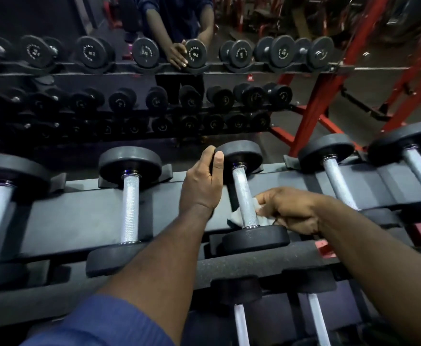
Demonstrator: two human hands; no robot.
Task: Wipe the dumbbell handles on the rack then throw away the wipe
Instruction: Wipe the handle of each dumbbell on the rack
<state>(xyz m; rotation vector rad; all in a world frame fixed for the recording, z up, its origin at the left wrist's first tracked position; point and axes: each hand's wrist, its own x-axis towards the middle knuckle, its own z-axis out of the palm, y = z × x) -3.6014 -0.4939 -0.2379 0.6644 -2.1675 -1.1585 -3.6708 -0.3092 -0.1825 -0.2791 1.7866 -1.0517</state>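
A black dumbbell with a knurled silver handle [244, 193] lies on the top shelf of the black rack [84, 213], in the middle of the view. My left hand [202, 181] grips the edge of its far weight head [242, 156]. My right hand [289, 208] holds a white wipe [237, 217] wrapped round the near end of that handle, just above the near head [254, 238]. The wipe shows on both sides of the handle; most of it is hidden under my fingers.
More dumbbells lie on the same shelf: two to the left [131, 196] and two to the right [336, 181]. A lower shelf holds others [239, 318]. A mirror behind the rack reflects it and me. Red steel frames [329, 96] stand at the right.
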